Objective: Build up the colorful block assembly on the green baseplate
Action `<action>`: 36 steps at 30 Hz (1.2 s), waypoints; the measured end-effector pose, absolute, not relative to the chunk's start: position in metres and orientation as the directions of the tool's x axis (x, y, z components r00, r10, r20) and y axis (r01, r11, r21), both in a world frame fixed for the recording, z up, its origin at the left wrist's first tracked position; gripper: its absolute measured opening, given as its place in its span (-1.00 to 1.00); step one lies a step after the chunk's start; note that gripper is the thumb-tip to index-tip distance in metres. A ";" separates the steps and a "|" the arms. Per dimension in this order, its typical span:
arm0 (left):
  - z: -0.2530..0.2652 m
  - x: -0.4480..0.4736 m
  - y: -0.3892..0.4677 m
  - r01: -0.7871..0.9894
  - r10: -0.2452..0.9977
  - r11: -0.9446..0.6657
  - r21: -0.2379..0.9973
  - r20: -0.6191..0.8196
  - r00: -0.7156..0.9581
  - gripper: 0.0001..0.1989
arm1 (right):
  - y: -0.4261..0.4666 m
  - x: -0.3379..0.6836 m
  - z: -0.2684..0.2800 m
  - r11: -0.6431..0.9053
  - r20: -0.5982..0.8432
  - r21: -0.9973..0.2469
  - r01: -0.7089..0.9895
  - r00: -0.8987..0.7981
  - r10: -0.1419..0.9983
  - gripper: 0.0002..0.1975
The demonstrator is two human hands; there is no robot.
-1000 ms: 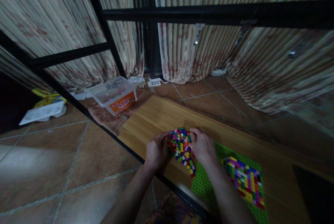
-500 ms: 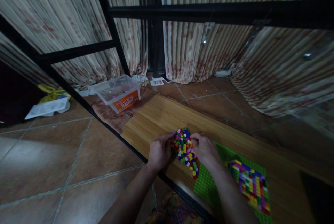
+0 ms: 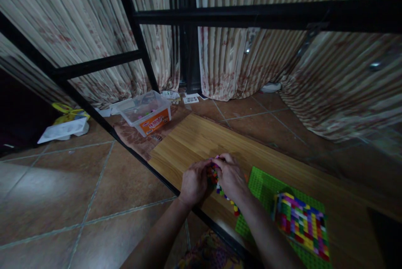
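Note:
My left hand (image 3: pixel 194 180) is at the left side of a pile of small coloured toy bricks (image 3: pixel 217 188), its fingers pinched together. Over the same pile, my right hand (image 3: pixel 231 178) has its fingers bent, and its fingertips meet those of the left. Whatever lies between the fingertips is too small and covered to make out. The right hand hides much of the pile. To its right, a green studded baseplate (image 3: pixel 258 180) carries a block of many-coloured bricks (image 3: pixel 301 224) in rows; the right forearm crosses the plate's near left part.
A wooden board (image 3: pixel 188 135) bears the bricks and baseplate. Past its far left end stands a clear plastic tub (image 3: pixel 150 114) with an orange label, bricks inside. A black metal frame (image 3: pixel 103 62) runs close by on the left and above. Striped curtains (image 3: pixel 226 60) hang behind.
My right hand has moved left from the pile's right side to cover it and meet my left hand. The left hand stays nearly in place. The view has shifted slightly.

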State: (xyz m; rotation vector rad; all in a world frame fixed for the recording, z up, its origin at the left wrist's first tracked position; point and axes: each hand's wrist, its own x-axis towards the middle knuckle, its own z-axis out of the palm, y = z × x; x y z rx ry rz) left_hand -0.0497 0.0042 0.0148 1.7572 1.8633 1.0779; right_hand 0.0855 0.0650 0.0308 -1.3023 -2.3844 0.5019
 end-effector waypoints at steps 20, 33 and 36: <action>0.017 -0.048 0.003 0.668 0.964 -0.095 0.739 0.236 -0.125 -0.68 | 0.067 0.101 0.031 0.512 0.138 -0.433 0.741 -0.507 0.851 -0.79; 0.015 -0.048 0.003 0.667 0.960 -0.088 0.740 0.243 -0.142 -0.71 | 0.061 0.105 0.034 0.492 0.171 -0.617 0.614 -0.506 0.845 -0.93; 0.015 -0.049 0.003 0.649 0.960 -0.094 0.755 0.241 -0.142 -0.72 | 0.059 0.108 0.038 0.429 0.132 -0.677 0.598 -0.475 0.870 -0.94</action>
